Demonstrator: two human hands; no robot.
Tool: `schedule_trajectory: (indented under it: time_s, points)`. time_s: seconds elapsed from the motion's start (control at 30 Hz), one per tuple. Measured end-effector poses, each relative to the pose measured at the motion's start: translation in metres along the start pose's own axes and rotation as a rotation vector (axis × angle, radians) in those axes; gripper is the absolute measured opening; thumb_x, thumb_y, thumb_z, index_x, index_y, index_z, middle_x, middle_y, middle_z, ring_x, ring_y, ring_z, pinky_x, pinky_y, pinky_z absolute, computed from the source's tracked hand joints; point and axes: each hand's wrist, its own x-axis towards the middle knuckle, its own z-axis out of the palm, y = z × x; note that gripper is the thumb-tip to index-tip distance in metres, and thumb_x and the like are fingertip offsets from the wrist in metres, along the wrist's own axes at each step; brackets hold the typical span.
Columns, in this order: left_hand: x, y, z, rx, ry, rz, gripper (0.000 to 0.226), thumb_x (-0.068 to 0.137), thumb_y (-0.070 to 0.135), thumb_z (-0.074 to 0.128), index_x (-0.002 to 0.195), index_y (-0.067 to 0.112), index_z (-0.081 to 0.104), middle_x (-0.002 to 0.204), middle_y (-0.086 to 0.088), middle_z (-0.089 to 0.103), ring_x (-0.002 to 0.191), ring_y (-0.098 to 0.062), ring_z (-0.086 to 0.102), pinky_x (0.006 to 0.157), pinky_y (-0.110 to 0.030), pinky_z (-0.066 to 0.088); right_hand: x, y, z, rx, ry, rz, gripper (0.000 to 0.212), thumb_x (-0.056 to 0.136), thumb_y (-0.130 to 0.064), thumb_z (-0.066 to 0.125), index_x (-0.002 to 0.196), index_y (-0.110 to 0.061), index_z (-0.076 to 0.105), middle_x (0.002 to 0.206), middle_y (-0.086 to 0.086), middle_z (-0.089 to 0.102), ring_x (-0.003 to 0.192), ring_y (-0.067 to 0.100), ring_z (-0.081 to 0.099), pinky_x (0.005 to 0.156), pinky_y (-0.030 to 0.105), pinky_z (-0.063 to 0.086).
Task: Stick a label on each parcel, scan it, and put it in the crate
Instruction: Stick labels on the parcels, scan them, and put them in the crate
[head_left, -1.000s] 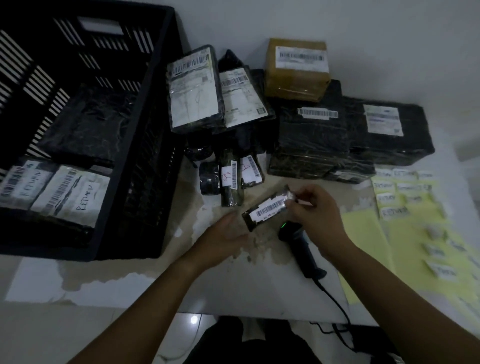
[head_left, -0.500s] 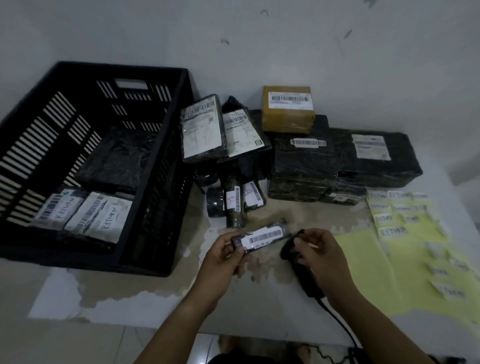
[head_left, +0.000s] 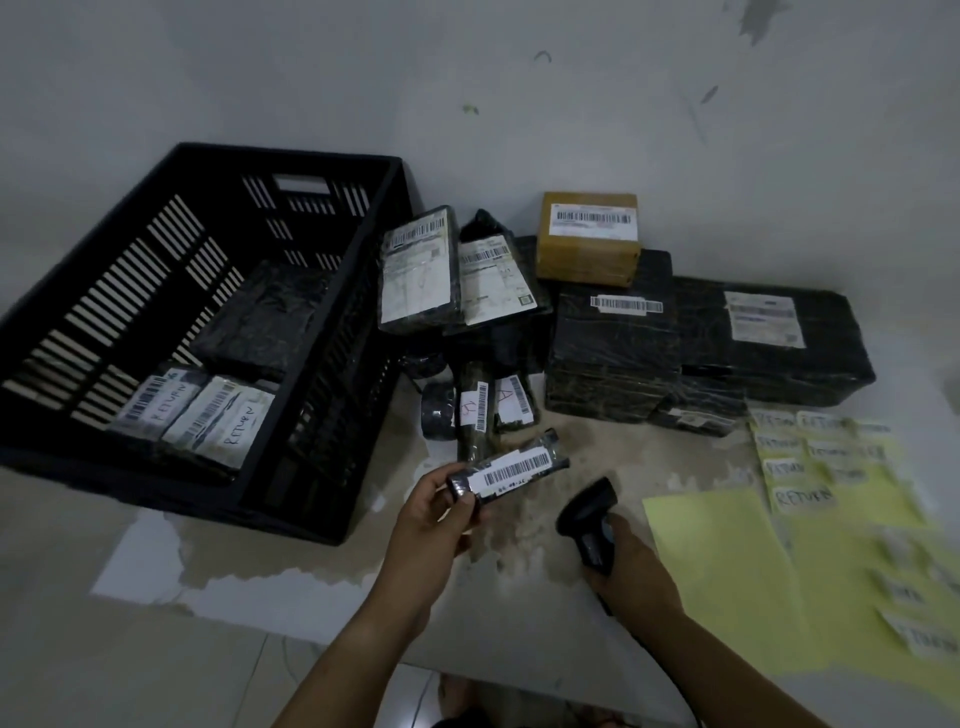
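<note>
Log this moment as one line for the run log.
step: scan pending | left hand: holds small black parcel, barcode up | right hand: grips scanner | crate: two RETURN-marked parcels visible inside

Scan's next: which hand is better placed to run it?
Right. The right hand has its grip on the scanner, whose head sits close to the small parcel. The left hand holds that parcel barcode-up.

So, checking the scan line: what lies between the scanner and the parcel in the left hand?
Nothing stands in between: in the head view only stained table shows in the gap from scanner to parcel.
</note>
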Motion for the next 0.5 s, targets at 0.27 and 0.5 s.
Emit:
schedule_trajectory:
  time_s: [0.27,0.5]
  points:
    - [-0.011,0.006,0.03,-0.029,0.063,0.039,0.026,0.104,0.014,0.054,0.123,0.03,0.063,0.109,0.01,0.077,0.092,-0.01,0.074,0.081,-0.031,0.048,-0.034,0.005,-0.05,0.214,-0.103,-0.053,0.06,0.087,-0.028,0.07,0.138,-0.033,0.039,0.113,-0.01,0.061,0.09,0.012,0.065,0.078,0.033,0.054]
    - [-0.017,0.001,0.085,-0.032,0.067,0.038,0.029,0.105,0.014,0.053,0.124,0.034,0.063,0.113,0.01,0.075,0.099,-0.012,0.074,0.081,-0.032,0.05,-0.099,0.021,-0.116,0.606,-0.161,-0.056,0.049,0.095,-0.025,0.063,0.132,-0.049,0.042,0.119,-0.013,0.063,0.106,0.008,0.062,0.082,0.023,0.048]
